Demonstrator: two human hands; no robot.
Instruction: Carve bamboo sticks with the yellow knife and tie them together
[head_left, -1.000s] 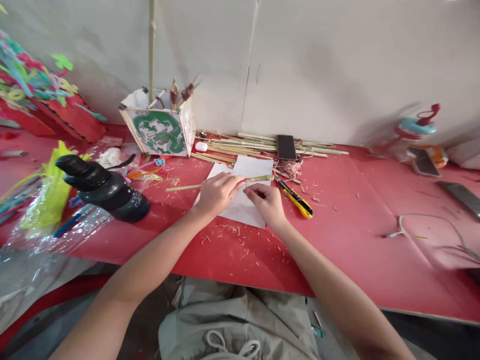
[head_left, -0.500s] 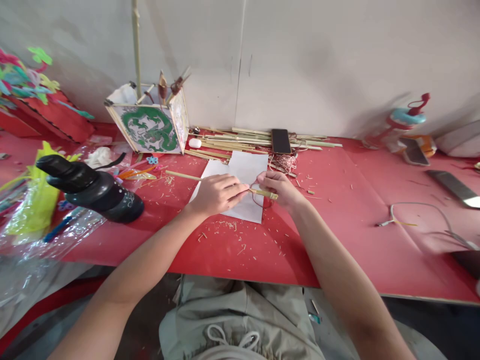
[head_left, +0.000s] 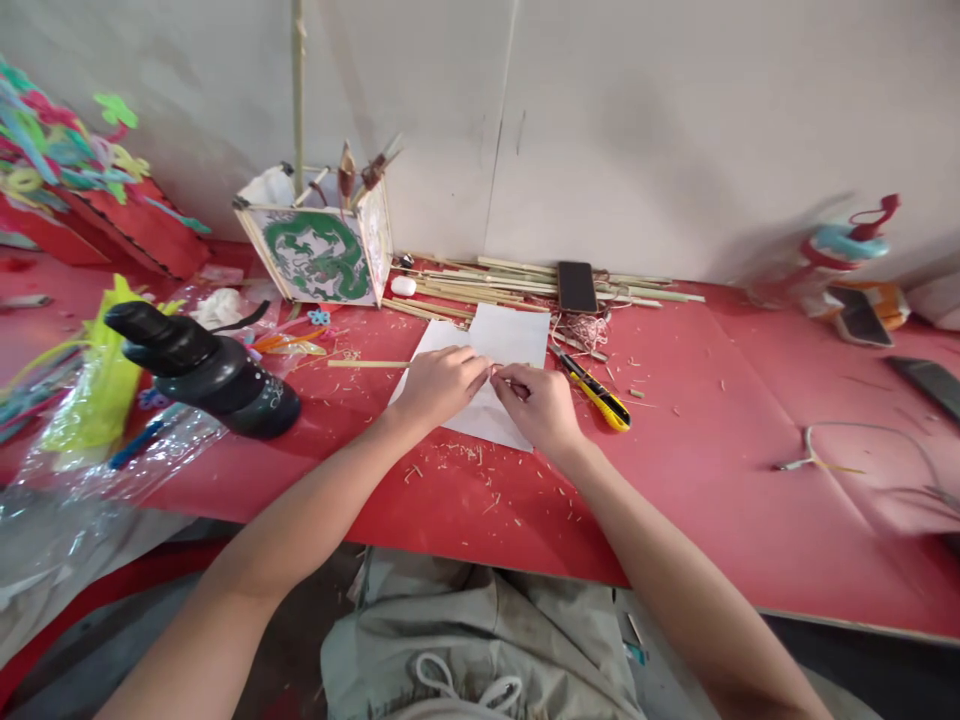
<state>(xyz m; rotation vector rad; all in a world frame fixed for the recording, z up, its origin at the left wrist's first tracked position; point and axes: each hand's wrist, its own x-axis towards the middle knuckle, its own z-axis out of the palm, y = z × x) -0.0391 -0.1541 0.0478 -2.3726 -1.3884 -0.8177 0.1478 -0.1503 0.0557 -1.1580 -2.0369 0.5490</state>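
Note:
My left hand (head_left: 442, 385) is closed over a thin bamboo stick (head_left: 367, 364), whose pale end sticks out to the left. Facing it, my right hand (head_left: 536, 400) has thumb and fingertips pinched on a thin brown string, mostly hidden by the fingers. The fingertips of both hands nearly meet over folded white paper (head_left: 510, 335). Just right of my right hand lies a yellow and black utility knife (head_left: 596, 390). Behind it is a tangle of reddish string (head_left: 581, 328).
Bamboo strips (head_left: 480, 285) lie along the wall, with a black phone (head_left: 577, 287) on them. A dragon-decorated paper lantern (head_left: 319, 255) stands back left, near a dark bottle (head_left: 217, 375). Wood shavings litter the red table (head_left: 697, 450). A cable (head_left: 832, 462) lies right.
My right hand has drawn in toward the left hand and turned, with its fingertips now pinched close to the left ones. The utility knife has come into view beside it.

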